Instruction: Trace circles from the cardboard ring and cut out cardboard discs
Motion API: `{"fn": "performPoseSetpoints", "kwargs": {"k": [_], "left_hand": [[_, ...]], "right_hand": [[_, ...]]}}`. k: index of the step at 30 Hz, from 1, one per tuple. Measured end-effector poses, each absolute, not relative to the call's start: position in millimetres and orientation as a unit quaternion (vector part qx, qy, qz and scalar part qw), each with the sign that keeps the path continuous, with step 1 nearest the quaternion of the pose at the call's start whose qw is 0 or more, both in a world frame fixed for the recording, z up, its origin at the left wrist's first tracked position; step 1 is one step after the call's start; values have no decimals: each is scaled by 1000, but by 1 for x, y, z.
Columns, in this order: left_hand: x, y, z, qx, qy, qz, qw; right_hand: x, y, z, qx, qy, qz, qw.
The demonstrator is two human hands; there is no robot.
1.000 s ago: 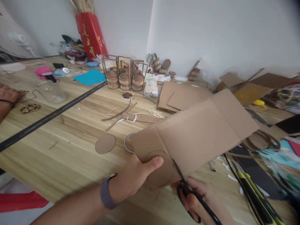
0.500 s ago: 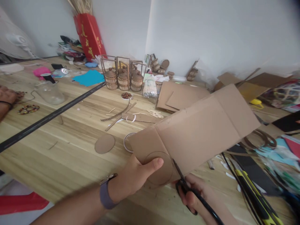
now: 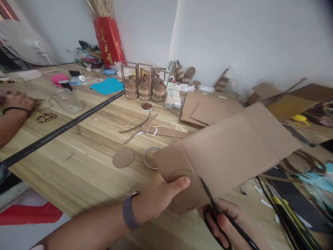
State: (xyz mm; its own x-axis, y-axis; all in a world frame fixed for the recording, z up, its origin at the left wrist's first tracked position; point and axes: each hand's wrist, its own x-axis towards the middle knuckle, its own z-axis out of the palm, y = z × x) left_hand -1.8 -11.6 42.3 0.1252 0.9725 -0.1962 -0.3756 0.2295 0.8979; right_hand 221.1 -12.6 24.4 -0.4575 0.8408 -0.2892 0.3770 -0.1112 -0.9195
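Note:
A large folded piece of cardboard point(image 3: 231, 149) is held up over the table, with a circle drawn near its lower left end. My left hand point(image 3: 163, 191) grips that end, thumb lying on top across the drawn circle and the other fingers hidden beneath. In my right hand point(image 3: 226, 218) are black scissors point(image 3: 212, 201), their blade against the cardboard just right of the circle's outline. A cut cardboard disc point(image 3: 123, 158) lies on the table to the left, beside a tape ring point(image 3: 145, 159) partly covered by the cardboard.
Small lidded baskets point(image 3: 144, 88) stand at the back near flat cardboard sheets point(image 3: 205, 107). Thin sticks point(image 3: 179, 127) and strips lie mid-table. A yellow-black cutter point(image 3: 288, 211) is at right. Another person's hand point(image 3: 18, 100) rests at far left near a glass jar point(image 3: 68, 100).
The whole view has shifted, so table items appear further right. The scissors' handles look spread wider apart than before. My left hand keeps its hold on the cardboard.

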Motion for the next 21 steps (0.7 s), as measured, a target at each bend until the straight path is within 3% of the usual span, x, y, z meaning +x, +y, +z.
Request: {"fn": "performPoseSetpoints", "kwargs": {"k": [21], "left_hand": [[-3,-13,41,351,442,501,656]], "right_hand": [[220,-14,20,-516,-617,574,155]]}}
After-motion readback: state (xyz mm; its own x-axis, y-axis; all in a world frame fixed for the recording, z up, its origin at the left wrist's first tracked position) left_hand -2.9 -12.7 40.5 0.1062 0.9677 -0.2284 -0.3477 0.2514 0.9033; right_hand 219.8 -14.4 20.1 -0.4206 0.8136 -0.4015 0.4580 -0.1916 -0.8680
